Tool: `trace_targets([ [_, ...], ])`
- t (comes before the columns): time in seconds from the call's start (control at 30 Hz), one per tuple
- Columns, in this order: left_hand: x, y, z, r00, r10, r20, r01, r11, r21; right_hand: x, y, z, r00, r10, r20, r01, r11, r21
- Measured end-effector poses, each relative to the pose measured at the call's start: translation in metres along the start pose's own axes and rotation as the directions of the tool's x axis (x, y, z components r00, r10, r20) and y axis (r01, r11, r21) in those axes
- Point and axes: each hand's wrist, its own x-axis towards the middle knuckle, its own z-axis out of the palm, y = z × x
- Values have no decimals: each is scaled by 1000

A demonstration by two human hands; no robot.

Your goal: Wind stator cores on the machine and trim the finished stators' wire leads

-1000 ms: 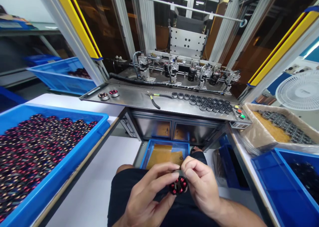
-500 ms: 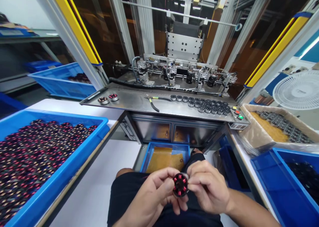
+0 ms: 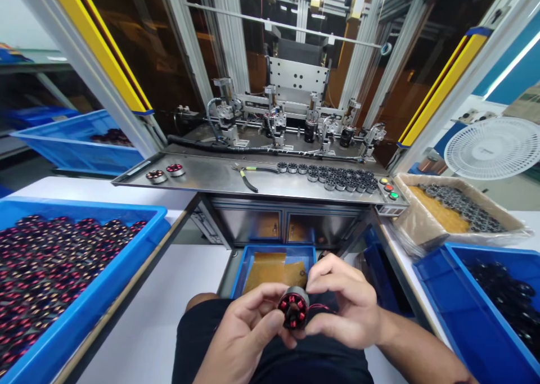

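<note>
A motor stator (image 3: 294, 312) with red wire coils and a grey rim sits in my hands above my lap, its coil face turned towards me. My left hand (image 3: 255, 322) grips it from the left, thumb on the lower left edge. My right hand (image 3: 348, 305) is at its right side, with the index fingertip at the upper edge and the thumb tip at the lower edge. Thin red wires (image 3: 319, 307) stick out to the right between that thumb and finger.
Ahead, a metal ledge (image 3: 202, 183) holds two coiled stators (image 3: 175, 170), cutting pliers (image 3: 248, 177) and rows of bare stators (image 3: 348, 179) before a winding machine. At left stands a blue bin (image 3: 162, 218) of coiled stators. A carton (image 3: 415, 224) and another blue bin (image 3: 434, 280) stand right.
The stator has tilted in my hands, showing more of its grey rim. My right thumb and index finger have spread from a pinch at its right side. The view has shifted slightly.
</note>
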Motion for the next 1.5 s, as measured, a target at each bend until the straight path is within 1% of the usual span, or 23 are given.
trace_targets([
  [0.2, 0, -3, -6, 1000, 8, -11, -8, 1000, 7, 2, -7, 4, 999, 11, -36, -13, 999, -37],
  [0.37, 5, -5, -16, 997, 27, 70, -29, 999, 35, 2, -13, 7, 997, 47, -60, -53, 992, -111],
  [0.5, 6, -8, -20, 997, 46, 66, -48, 998, 32, 2, -21, 13, 990, 84, -111, -100, 983, -152],
  [0.57, 4, -9, -20, 995, 79, 54, -80, 996, 23, 3, -23, 17, 984, 110, -137, -131, 979, -157],
  [0.67, 2, -8, -21, 986, 153, 66, -154, 988, 6, 4, -22, 20, 974, 143, -176, -171, 972, -158],
  [0.77, 3, -3, -19, 967, 243, 78, -235, 967, -102, 8, -21, 20, 975, 149, -167, -168, 980, -110],
  [0.8, 5, -2, -18, 965, 250, 81, -238, 961, -141, 9, -21, 20, 980, 135, -148, -149, 985, -87],
  [0.83, 7, -1, -18, 969, 224, 109, -205, 965, -164, 11, -21, 19, 986, 113, -120, -122, 990, -68],
  [0.87, 9, -1, -17, 972, 160, 171, -130, 976, -174, 13, -21, 18, 992, 86, -88, -91, 994, -55],
  [0.9, 11, 0, -16, 965, 63, 256, -20, 985, -170, 15, -22, 16, 997, 55, -58, -58, 997, -46],
  [0.93, 12, 0, -15, 939, -45, 342, 101, 984, -147, 16, -22, 14, 999, 27, -32, -28, 999, -42],
  [0.97, 13, 0, -14, 900, -138, 413, 202, 973, -115, 18, -23, 12, 1000, 5, -8, -5, 999, -42],
  [1.0, 13, 0, -13, 866, -195, 460, 262, 961, -86, 19, -23, 10, 1000, -10, 8, 10, 999, -47],
  [1.03, 13, 1, -12, 853, -212, 477, 278, 958, -70, 20, -24, 8, 1000, -18, 13, 18, 998, -57],
  [1.07, 12, 2, -11, 861, -199, 468, 258, 964, -65, 20, -25, 6, 1000, -24, 9, 24, 997, -73],
  [1.1, 10, 3, -9, 881, -166, 443, 217, 974, -67, 21, -26, 5, 1000, -24, 1, 24, 995, -93],
  [1.17, 7, 3, -7, 924, -73, 375, 118, 988, -98, 20, -28, 3, 999, -4, -39, -2, 990, -144],
  [1.23, 4, 3, -5, 951, 28, 309, 12, 992, -126, 19, -31, 4, 994, 38, -102, -56, 982, -182],
  [1.3, 3, 2, -6, 956, 131, 261, -94, 984, -149, 18, -33, 7, 982, 92, -163, -121, 977, -175],
  [1.37, 5, 3, -7, 948, 222, 227, -177, 963, -202, 17, -34, 10, 970, 152, -190, -176, 978, -116],
  [1.43, 9, 3, -7, 946, 255, 203, -198, 945, -261, 17, -34, 11, 970, 186, -157, -194, 980, -38],
  [1.47, 11, 3, -8, 951, 219, 220, -157, 951, -265, 18, -34, 12, 976, 179, -127, -182, 983, -6],
  [1.5, 13, 3, -8, 952, 141, 271, -73, 966, -248, 18, -33, 11, 983, 157, -95, -156, 988, 18],
])
